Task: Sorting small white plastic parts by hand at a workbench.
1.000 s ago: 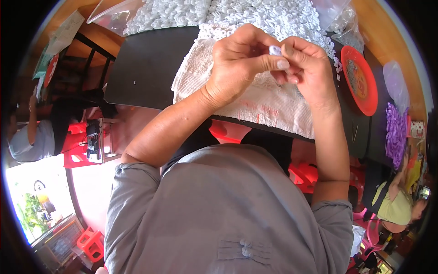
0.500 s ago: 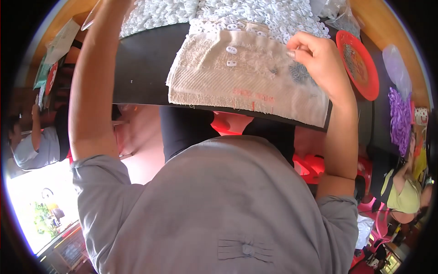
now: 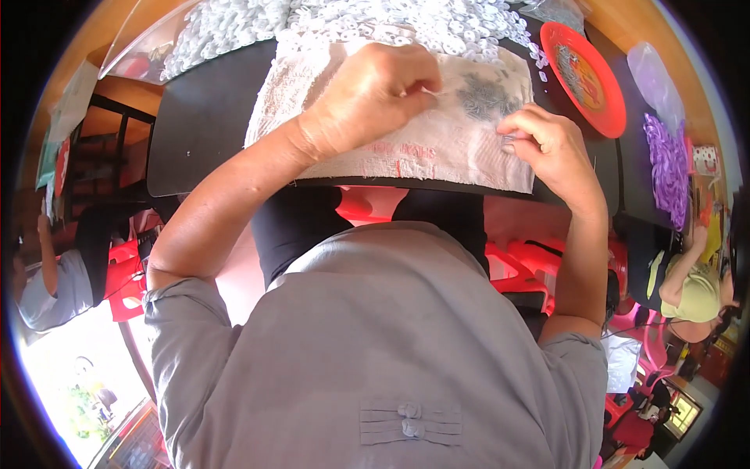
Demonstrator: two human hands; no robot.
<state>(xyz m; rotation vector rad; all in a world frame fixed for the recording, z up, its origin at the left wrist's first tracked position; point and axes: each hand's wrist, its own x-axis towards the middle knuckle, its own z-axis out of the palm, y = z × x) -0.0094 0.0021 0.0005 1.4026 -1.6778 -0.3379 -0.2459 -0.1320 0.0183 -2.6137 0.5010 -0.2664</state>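
Note:
A beige towel (image 3: 461,152) lies on the dark table in front of me. Over its middle, my left hand (image 3: 375,94) is closed in a pinch; a pale edge shows at the fingertips, but I cannot make out what they hold. At the towel's right side, my right hand (image 3: 551,144) has thumb and fingertips drawn together around something too small to name. Just left of and beyond that hand is a patch of small grey metal pieces (image 3: 483,95). Along the towel's far edge spreads a large heap of small white oval plastic pieces with holes (image 3: 422,22).
Beyond my right hand, a red oval plate (image 3: 608,117) holds more grey metal pieces. Farther right are a clear plastic bag (image 3: 652,74) and a purple bundle (image 3: 668,172). Red plastic stools (image 3: 516,270) stand below the table. Other people sit at both sides.
My left hand has come down from the far left onto the towel, covering where two white pieces lay. The right hand has moved nearer, away from the grey metal patch. The view has shifted.

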